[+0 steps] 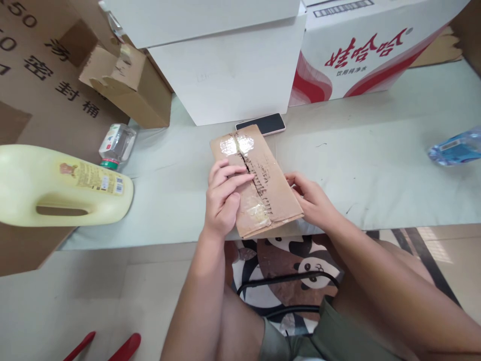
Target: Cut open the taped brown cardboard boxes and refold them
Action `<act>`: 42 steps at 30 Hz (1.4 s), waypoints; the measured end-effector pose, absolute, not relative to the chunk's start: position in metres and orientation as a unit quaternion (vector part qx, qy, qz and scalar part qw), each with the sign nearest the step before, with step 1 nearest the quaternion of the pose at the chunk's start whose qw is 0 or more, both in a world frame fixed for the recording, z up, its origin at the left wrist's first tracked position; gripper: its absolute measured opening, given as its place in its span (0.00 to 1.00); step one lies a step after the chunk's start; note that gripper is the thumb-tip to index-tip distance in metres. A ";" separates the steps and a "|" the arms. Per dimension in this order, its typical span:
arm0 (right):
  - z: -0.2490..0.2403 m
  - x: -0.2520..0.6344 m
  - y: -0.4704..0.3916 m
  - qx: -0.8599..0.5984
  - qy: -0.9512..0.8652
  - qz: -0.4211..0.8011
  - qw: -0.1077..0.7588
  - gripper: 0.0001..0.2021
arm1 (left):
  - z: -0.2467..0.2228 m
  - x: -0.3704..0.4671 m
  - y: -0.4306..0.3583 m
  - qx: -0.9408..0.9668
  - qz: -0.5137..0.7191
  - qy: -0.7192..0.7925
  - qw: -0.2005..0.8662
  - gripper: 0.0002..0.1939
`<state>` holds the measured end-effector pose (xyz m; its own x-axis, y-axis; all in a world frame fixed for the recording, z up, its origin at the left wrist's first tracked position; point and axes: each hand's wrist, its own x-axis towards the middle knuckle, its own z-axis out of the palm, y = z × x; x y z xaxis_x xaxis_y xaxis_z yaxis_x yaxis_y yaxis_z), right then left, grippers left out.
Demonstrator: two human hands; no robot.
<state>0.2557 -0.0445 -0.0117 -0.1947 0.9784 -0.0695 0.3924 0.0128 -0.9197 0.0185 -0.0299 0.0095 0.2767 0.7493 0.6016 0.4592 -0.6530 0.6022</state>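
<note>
A flat brown cardboard box [268,173], with a torn seam and shiny clear tape along its top face, lies tilted at the front edge of the pale green table. My left hand [224,195] rests on its left side, fingers spread across the cardboard, pointing at the dark slit. At the box's right edge is my right hand [310,198], its fingers bent against the side and partly hidden under it. A phone [266,124] with a dark screen lies just behind the box.
Behind stand a white box [229,70] and a red-lettered carton [349,60]. On the left are a yellow jug [63,185], a clear bottle [118,143] and a small brown carton [150,95]. A blue-tinted bottle [456,148] lies at right on the table [376,150].
</note>
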 end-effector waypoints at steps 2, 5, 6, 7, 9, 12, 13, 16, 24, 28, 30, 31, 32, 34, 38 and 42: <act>-0.011 0.256 -0.045 -0.543 -0.629 0.449 0.329 0.14 | 0.010 0.018 -0.030 0.784 0.459 0.388 0.156 0.20; -0.011 0.256 -0.045 -0.541 -0.626 0.451 0.334 0.13 | 0.010 0.018 -0.030 0.785 0.449 0.399 0.151 0.20; -0.010 0.256 -0.045 -0.540 -0.627 0.449 0.338 0.13 | 0.011 0.018 -0.030 0.787 0.443 0.404 0.148 0.20; -0.010 0.256 -0.045 -0.538 -0.627 0.448 0.341 0.13 | 0.011 0.018 -0.030 0.788 0.438 0.408 0.144 0.20; -0.010 0.255 -0.045 -0.536 -0.629 0.446 0.343 0.12 | 0.011 0.017 -0.030 0.790 0.434 0.410 0.141 0.21; -0.010 0.256 -0.046 -0.535 -0.630 0.445 0.345 0.12 | 0.011 0.017 -0.030 0.789 0.441 0.403 0.145 0.21; -0.010 0.256 -0.046 -0.534 -0.631 0.444 0.346 0.12 | 0.011 0.017 -0.030 0.789 0.442 0.402 0.146 0.21; -0.011 0.256 -0.046 -0.533 -0.627 0.444 0.353 0.12 | 0.011 0.017 -0.031 0.788 0.437 0.409 0.146 0.21; -0.009 0.259 -0.042 -0.525 -0.501 0.527 0.442 0.15 | 0.011 0.018 -0.030 0.782 0.450 0.405 0.151 0.20; -0.008 0.269 -0.037 -0.458 -0.397 0.600 0.522 0.15 | 0.011 0.018 -0.030 0.785 0.447 0.403 0.146 0.20; -0.007 0.271 -0.035 -0.445 -0.389 0.582 0.558 0.13 | 0.011 0.018 -0.030 0.786 0.441 0.409 0.144 0.20; -0.006 0.272 -0.035 -0.442 -0.389 0.572 0.571 0.12 | 0.011 0.018 -0.030 0.785 0.440 0.411 0.143 0.20; -0.004 0.271 -0.035 -0.438 -0.388 0.565 0.581 0.12 | 0.011 0.018 -0.030 0.785 0.440 0.412 0.143 0.20; 0.000 0.268 -0.037 -0.430 -0.381 0.557 0.600 0.12 | 0.010 0.018 -0.030 0.785 0.439 0.413 0.139 0.20; 0.015 0.264 -0.046 -0.422 -0.418 0.519 0.615 0.17 | 0.009 0.017 -0.029 0.787 0.425 0.426 0.133 0.21; 0.020 0.265 -0.059 -0.354 -0.519 0.520 0.579 0.19 | 0.008 0.019 -0.029 0.782 0.445 0.412 0.144 0.21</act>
<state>0.2654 -0.0593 0.0203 -0.0791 0.9692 0.2332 -0.2345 0.2093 -0.9493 0.0188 -0.0293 0.0081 0.2646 0.7723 0.5776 0.5157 -0.6194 0.5919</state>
